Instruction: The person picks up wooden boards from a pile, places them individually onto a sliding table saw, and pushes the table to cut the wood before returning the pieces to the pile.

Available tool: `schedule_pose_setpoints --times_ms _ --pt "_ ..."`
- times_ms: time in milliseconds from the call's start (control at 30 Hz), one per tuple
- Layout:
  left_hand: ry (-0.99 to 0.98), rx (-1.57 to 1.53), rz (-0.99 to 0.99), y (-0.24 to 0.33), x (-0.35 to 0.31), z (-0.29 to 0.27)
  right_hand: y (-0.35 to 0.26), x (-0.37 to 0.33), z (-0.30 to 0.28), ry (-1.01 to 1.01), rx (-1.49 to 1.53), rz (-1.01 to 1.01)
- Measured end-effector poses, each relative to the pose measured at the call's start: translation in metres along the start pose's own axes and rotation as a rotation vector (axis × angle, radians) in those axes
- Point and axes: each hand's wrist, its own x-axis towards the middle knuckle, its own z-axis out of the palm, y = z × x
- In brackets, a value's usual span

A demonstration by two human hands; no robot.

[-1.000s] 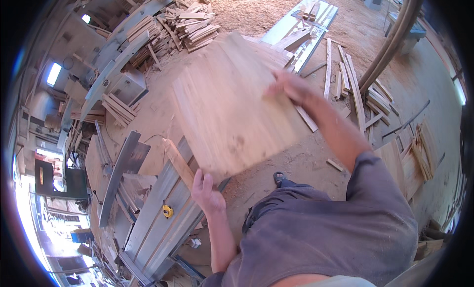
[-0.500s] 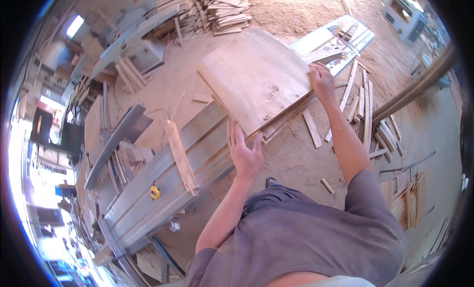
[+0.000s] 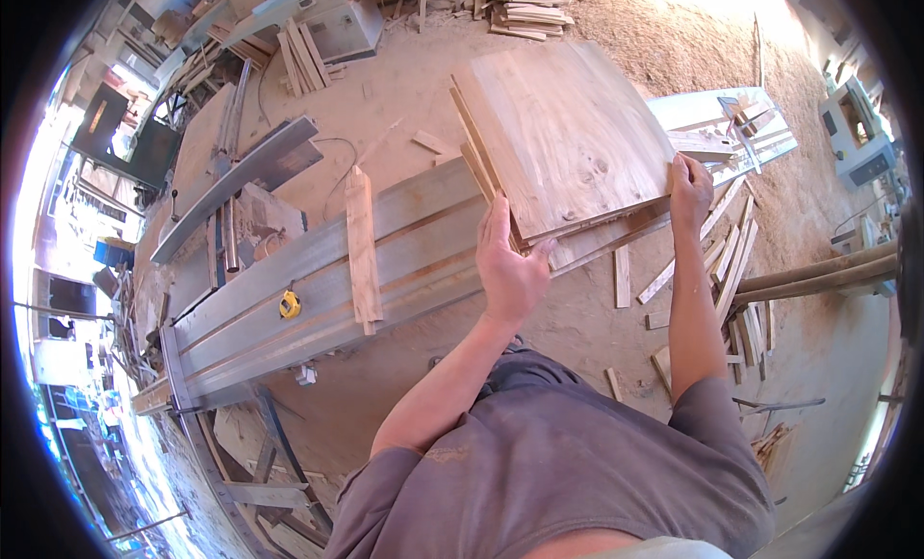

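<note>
A stack of square wooden panels (image 3: 568, 140) lies in front of me, its top face pale with a few dark knots. The layers at its left and near edges do not line up evenly. My left hand (image 3: 512, 268) cups the near left corner, fingers along the left side and thumb against the near edge. At the near right corner my right hand (image 3: 690, 195) grips the edge, its fingers partly hidden. Under the stack runs a long grey metal machine table (image 3: 289, 314) with grooves.
On the machine table are a wooden strip (image 3: 362, 251) and a yellow tape measure (image 3: 290, 305). A white board (image 3: 664, 110) with a clamp-like fixture reaches beyond the panels. Wood offcuts (image 3: 736, 261) litter the floor at right; sawdust (image 3: 664, 30) is heaped behind. A curved metal guard (image 3: 241, 184) stands left.
My view has turned, so the scene sits differently. My left hand has closed in on the panels' near left corner; my right hand stays at the right corner.
</note>
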Motion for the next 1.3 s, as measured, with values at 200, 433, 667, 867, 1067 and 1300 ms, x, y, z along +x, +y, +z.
schedule_pose_setpoints --times_ms 200,433,667,867,1067,1300 --pt "0.016 0.006 -0.007 -0.006 -0.006 0.003 -0.007 -0.009 0.002 0.045 0.243 0.068" --pt "0.036 0.020 0.043 -0.004 -0.011 0.005 -0.010 -0.006 -0.007 -0.040 0.230 0.069" --pt "0.065 0.027 0.143 -0.015 -0.011 0.000 -0.005 -0.009 0.000 -0.069 0.444 0.141" --pt "-0.021 0.108 0.215 -0.026 -0.008 0.002 0.066 0.009 0.020 0.071 -0.313 -0.562" --pt "-0.050 0.003 0.138 -0.050 0.011 -0.012 -0.001 -0.007 0.021 0.160 -0.105 -0.149" --pt "-0.240 0.036 0.197 -0.064 0.021 -0.023 -0.026 -0.048 0.002 0.379 0.023 0.163"
